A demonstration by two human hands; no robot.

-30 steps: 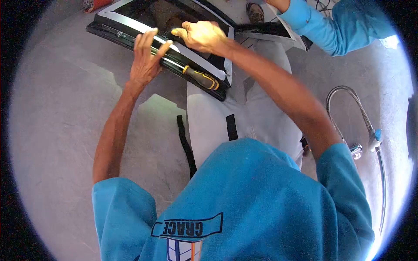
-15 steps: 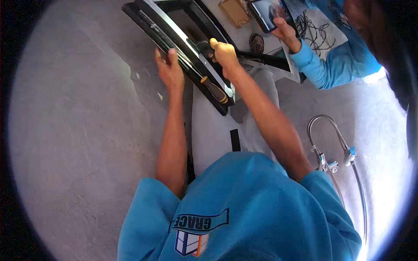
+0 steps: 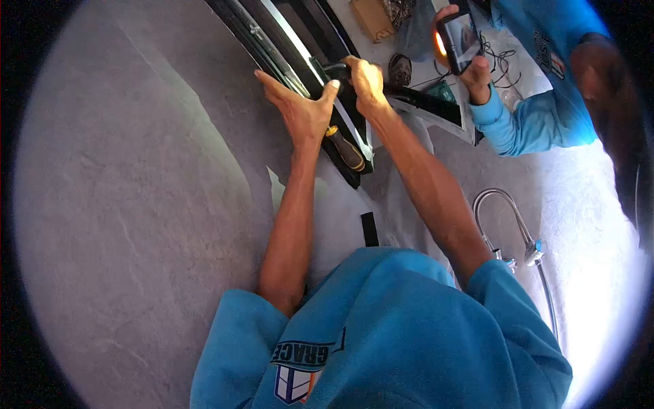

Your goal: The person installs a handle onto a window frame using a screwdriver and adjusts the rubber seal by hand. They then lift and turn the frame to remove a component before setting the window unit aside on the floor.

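A black and silver metal frame (image 3: 282, 20), like a window sash, leans diagonally in front of me. My left hand (image 3: 303, 112) rests against its near side with thumb and fingers spread. On the other side, my right hand (image 3: 368, 83) is closed round a black handle (image 3: 336, 69) fitted to the frame. A screwdriver with a dark and yellow handle (image 3: 348, 151) lies along the frame's lower end, just below my left hand; its tip is hidden.
At upper right a co-worker in a blue sleeve (image 3: 507, 126) holds a phone (image 3: 460, 41). A cardboard box (image 3: 372, 19), black cables (image 3: 504, 65) and another dark frame piece (image 3: 429, 103) lie beyond. A shower hose (image 3: 507, 195) hangs at right.
My left hand has slid right across the frame, its fingers spreading wider. The view has shifted slightly. My right hand stays at the handle. The co-worker now has both hands at the phone.
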